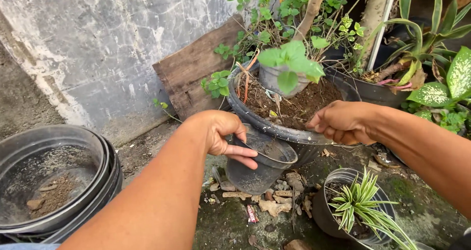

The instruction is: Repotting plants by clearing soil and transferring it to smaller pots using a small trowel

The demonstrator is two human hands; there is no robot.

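Two bare hands work among garden pots beside a weathered grey wall (98,39). Largest is the stack of wide black basins (64,181) at lower left, holding a little soil. Next, the big black pot (274,127) full of earth, its rim touched by the right hand (341,123), fingers curled loosely over the edge. Smaller, the empty black pot (257,169), tilted below that rim, is gripped at its lip by the left hand (221,132). Smallest, a striped spider plant (360,206) sits potted nearby.
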